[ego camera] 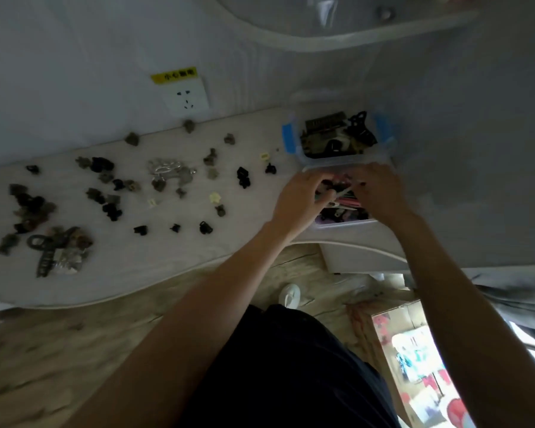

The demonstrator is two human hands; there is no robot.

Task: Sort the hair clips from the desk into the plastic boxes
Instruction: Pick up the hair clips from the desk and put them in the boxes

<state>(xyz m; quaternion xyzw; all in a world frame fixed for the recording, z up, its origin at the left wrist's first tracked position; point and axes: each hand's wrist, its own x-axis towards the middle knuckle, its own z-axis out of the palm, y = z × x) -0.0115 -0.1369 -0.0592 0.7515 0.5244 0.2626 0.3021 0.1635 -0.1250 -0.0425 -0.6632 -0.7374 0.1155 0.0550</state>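
Many small hair clips lie scattered over the pale desk (pixel 167 261): black ones (pixel 243 177), brownish ones (pixel 31 208), a silver heap (pixel 167 170) and a large dark claw clip (pixel 45 251) at the left. Two clear plastic boxes stand at the desk's right end. The far box (pixel 291 140) has blue latches and holds dark clips. My left hand (pixel 301 199) and right hand (pixel 380 193) are both over the near box (pixel 346 224). Their fingertips meet on a few slim pinkish clips (pixel 345 195) above its contents. The view is blurred.
A wall socket (pixel 187 97) with a yellow label sits behind the desk. The desk's front edge curves in towards the boxes. On the wooden floor below are a white object (pixel 289 294) and an open cardboard box (pixel 414 350) at the right.
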